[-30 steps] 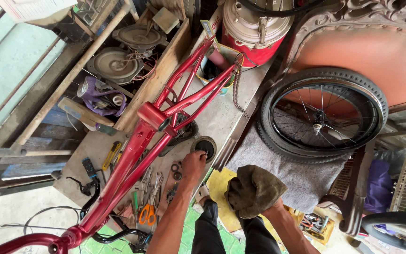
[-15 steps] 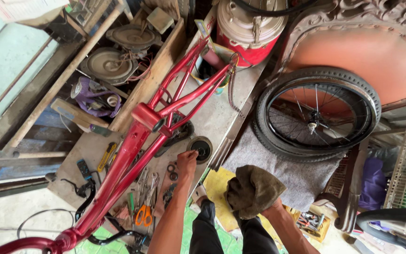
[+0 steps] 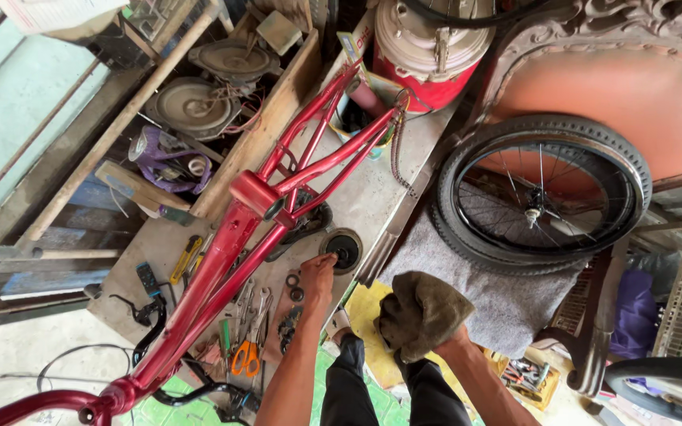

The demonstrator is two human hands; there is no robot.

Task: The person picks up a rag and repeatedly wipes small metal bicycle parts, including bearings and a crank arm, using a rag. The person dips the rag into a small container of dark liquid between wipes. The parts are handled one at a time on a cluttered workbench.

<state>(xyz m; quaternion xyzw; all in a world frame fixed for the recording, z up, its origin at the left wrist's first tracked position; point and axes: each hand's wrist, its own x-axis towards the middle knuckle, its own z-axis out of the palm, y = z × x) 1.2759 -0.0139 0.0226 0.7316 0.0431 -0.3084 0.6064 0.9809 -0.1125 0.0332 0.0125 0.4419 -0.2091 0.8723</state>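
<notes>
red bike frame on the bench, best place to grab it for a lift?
Likely the two straight main tubes of the red frame, just below the bottom bracket shell. Come from the person's near side, over the scissors: the tubes lie bare and close together there. The left hand is nearest; the right hand is wrapped in a rag.

Cluttered daylit workshop: concrete floor (image 3: pixel 17 347), wooden shelf (image 3: pixel 266 130), carved orange-upholstered chair (image 3: pixel 593 87).
</notes>
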